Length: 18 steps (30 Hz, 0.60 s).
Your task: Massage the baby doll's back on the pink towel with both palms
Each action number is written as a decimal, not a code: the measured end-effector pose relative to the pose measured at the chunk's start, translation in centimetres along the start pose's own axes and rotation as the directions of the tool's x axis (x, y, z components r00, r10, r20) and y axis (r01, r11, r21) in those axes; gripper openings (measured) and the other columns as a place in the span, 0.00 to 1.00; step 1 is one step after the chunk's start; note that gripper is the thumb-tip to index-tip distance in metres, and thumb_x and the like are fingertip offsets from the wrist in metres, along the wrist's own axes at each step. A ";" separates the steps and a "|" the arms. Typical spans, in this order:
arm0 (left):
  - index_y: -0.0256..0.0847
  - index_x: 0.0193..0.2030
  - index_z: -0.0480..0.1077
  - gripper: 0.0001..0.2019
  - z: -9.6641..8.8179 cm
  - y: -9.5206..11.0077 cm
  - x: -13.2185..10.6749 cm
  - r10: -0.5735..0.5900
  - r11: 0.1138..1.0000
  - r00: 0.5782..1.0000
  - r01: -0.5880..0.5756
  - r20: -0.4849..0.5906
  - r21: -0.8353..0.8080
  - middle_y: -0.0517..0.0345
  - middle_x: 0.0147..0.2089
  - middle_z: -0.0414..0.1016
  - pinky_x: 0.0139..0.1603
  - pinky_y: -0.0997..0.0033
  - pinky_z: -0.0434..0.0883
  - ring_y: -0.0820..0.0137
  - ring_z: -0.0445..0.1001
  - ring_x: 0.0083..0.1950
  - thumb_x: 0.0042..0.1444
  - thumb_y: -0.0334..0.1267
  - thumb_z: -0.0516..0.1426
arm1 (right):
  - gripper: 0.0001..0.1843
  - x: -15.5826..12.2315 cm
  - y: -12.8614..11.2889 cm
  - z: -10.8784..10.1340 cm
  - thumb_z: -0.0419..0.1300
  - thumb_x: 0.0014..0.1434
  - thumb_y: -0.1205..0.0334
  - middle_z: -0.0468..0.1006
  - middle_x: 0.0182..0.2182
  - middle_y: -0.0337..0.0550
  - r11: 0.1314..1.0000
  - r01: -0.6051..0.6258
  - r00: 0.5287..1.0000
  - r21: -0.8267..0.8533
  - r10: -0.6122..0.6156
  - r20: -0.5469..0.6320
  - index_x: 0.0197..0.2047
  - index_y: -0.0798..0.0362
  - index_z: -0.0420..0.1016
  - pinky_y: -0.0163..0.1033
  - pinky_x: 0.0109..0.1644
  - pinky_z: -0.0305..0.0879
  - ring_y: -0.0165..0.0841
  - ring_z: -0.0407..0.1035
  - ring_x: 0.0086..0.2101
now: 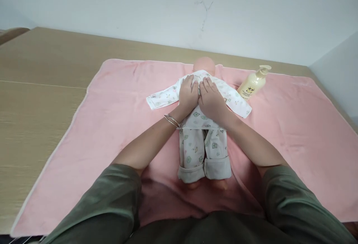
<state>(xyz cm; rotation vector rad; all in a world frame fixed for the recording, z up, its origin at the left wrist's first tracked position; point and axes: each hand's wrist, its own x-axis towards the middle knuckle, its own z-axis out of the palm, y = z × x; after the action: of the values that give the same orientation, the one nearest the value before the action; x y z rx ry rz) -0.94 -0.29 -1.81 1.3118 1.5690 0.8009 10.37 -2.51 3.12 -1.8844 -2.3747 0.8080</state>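
A baby doll lies on its back on a pink blanket, head away from me, dressed in a white printed top and matching trousers with rolled cuffs. My left hand rests on the doll's chest, fingers curled into the top's fabric near the collar. My right hand lies beside it on the chest, its fingers also closed on the fabric. Thin bangles circle my left wrist. The doll's sleeves spread out flat to both sides.
A cream pump bottle stands on the blanket just right of the doll's sleeve. The blanket covers a wooden table that meets a white wall behind. My green sleeves fill the bottom of the view.
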 end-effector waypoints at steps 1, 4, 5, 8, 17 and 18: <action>0.36 0.60 0.71 0.22 0.0 0.0 0.0 0.002 1.000 1.000 -0.002 -0.005 0.000 0.44 0.65 0.71 0.75 0.60 0.60 0.60 0.67 0.68 0.66 0.42 0.47 | 0.33 0.2 0.2 0.2 0.43 0.65 0.66 0.53 0.71 0.62 1.000 0.019 1.000 0.005 -0.019 0.002 0.70 0.71 0.56 0.58 0.77 0.37 0.47 0.43 0.72; 0.36 0.59 0.71 0.21 0.0 0.1 -0.1 0.016 0.999 1.000 -0.016 0.013 0.028 0.45 0.65 0.71 0.75 0.61 0.59 0.61 0.66 0.69 0.65 0.40 0.48 | 0.32 1.6 1.8 0.2 0.43 0.67 0.62 0.54 0.71 0.58 0.998 -0.012 1.000 0.057 0.011 0.016 0.70 0.68 0.57 0.55 0.77 0.38 0.44 0.45 0.72; 0.36 0.59 0.71 0.21 0.1 0.1 -0.1 0.024 0.999 0.999 -0.025 0.026 0.042 0.45 0.66 0.70 0.76 0.59 0.57 0.60 0.65 0.70 0.65 0.40 0.48 | 0.32 2.1 2.4 0.1 0.44 0.68 0.59 0.54 0.71 0.58 0.996 -0.049 0.999 0.079 0.048 0.016 0.71 0.67 0.56 0.55 0.77 0.39 0.44 0.44 0.72; 0.34 0.60 0.70 0.22 0.4 -0.4 0.0 0.048 0.995 0.997 -0.053 0.052 0.084 0.43 0.67 0.69 0.77 0.52 0.55 0.57 0.63 0.71 0.63 0.39 0.48 | 0.37 2.8 3.4 -0.4 0.47 0.70 0.51 0.50 0.72 0.62 0.978 -0.191 0.981 0.088 0.191 0.009 0.72 0.69 0.51 0.57 0.76 0.40 0.49 0.41 0.72; 0.30 0.61 0.68 0.24 0.7 -1.2 0.5 0.125 0.967 0.990 -0.136 0.065 0.214 0.40 0.67 0.69 0.76 0.50 0.59 0.55 0.65 0.71 0.61 0.37 0.47 | 0.30 -0.6 -1.4 -0.5 0.43 0.69 0.66 0.57 0.68 0.70 0.962 -0.194 0.981 -0.192 0.192 -0.027 0.69 0.77 0.55 0.54 0.75 0.44 0.51 0.51 0.70; 0.29 0.62 0.67 0.25 0.7 -1.1 0.5 0.137 0.958 0.987 -0.152 0.080 0.244 0.39 0.67 0.68 0.77 0.49 0.57 0.54 0.63 0.72 0.62 0.36 0.46 | 0.30 -0.5 -1.4 -0.6 0.43 0.69 0.67 0.57 0.69 0.69 0.964 -0.195 0.981 -0.183 0.194 -0.022 0.69 0.77 0.55 0.54 0.76 0.44 0.51 0.51 0.70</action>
<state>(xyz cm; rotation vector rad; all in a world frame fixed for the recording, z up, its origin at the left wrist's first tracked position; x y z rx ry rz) -0.77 -0.11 -3.18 1.6338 1.5753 0.6586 9.46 -2.97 4.30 -2.2153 -2.3638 0.6089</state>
